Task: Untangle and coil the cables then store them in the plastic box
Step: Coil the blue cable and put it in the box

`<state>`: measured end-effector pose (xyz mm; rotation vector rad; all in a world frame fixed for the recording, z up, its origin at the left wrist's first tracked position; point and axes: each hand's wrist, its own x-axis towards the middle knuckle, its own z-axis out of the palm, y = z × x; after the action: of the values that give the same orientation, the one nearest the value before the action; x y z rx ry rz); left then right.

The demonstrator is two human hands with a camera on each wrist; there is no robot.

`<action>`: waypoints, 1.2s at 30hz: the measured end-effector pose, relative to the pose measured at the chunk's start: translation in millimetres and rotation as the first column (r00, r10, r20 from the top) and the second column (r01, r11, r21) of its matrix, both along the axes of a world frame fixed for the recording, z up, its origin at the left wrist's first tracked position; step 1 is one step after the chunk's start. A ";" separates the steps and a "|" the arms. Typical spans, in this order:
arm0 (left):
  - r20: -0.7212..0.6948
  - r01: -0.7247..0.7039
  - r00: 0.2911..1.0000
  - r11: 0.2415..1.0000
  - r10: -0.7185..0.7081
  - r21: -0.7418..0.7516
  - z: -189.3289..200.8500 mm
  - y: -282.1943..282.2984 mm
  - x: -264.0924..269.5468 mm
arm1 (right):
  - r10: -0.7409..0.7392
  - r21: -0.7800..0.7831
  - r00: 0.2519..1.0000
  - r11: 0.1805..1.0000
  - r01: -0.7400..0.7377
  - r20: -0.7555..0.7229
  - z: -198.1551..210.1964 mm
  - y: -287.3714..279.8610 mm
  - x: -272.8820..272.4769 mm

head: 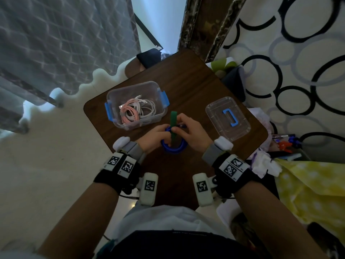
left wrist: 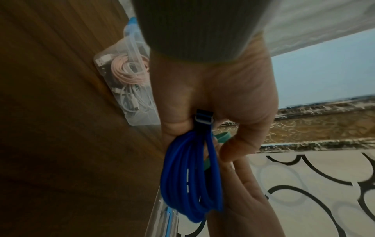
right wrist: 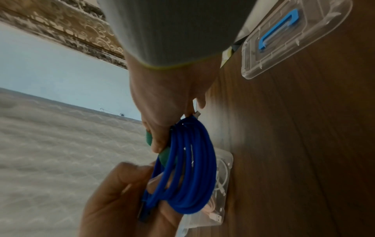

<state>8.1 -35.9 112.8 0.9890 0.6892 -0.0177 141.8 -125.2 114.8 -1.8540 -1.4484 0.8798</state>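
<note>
Beside the plastic box point(head: 130, 116), both hands grip the blue cable point(head: 173, 146).

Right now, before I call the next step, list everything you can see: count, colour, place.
blue cable: one, blue, coiled, held over the table's near side between both hands
green strap: one, green, running across the blue coil, far end sticking up
plastic box: one, clear with blue latches, open, table's left side
pink cable: one coil, pink, inside the box
white cables: count unclear, white, inside the box beside the pink one
lid: one, clear with blue handle, flat on table's right side
table: one, dark wood
left hand: grips the coil's left side
right hand: grips coil and strap
</note>
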 end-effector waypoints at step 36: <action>-0.082 -0.056 0.995 0.998 0.055 -0.001 0.7 1.4 15.3 | -0.159 0.218 0.968 0.969 0.116 0.193 -23.6 -7.5 -1.4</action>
<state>23.4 -34.5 113.6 0.9695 0.7916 -0.0110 140.4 -132.7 91.2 -1.9069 -1.4522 0.4589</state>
